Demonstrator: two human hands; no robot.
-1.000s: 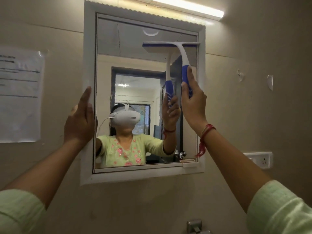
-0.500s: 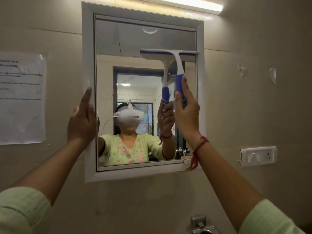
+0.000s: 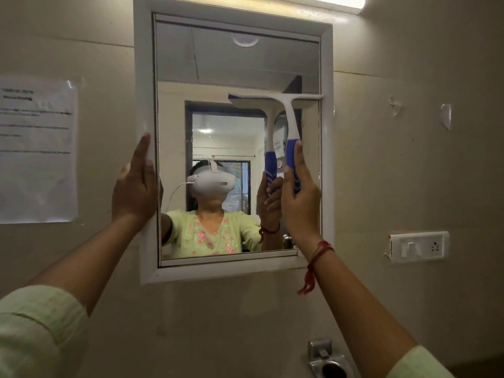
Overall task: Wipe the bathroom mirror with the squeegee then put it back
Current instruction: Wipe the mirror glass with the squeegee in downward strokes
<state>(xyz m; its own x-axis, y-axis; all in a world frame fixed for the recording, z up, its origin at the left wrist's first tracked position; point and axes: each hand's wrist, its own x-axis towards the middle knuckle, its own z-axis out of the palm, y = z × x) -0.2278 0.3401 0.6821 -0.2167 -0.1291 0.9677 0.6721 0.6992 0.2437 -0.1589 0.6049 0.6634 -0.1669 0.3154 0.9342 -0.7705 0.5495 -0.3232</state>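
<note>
The bathroom mirror hangs on the wall in a white frame. A white squeegee with a blue grip lies with its blade flat against the right half of the glass, about a third of the way down. My right hand grips the blue handle from below, index finger stretched up along it. My left hand rests flat on the frame's left side, fingers straight and pointing up. The glass reflects a person, both hands and the squeegee.
A printed paper sheet is taped to the wall left of the mirror. A white switch and socket plate sits to the right. A metal fitting juts out low on the wall. A tube light glows above the frame.
My right hand has drawn the squeegee down the right side of the glass, from near the top to about a third down. My left hand has stayed on the frame.
</note>
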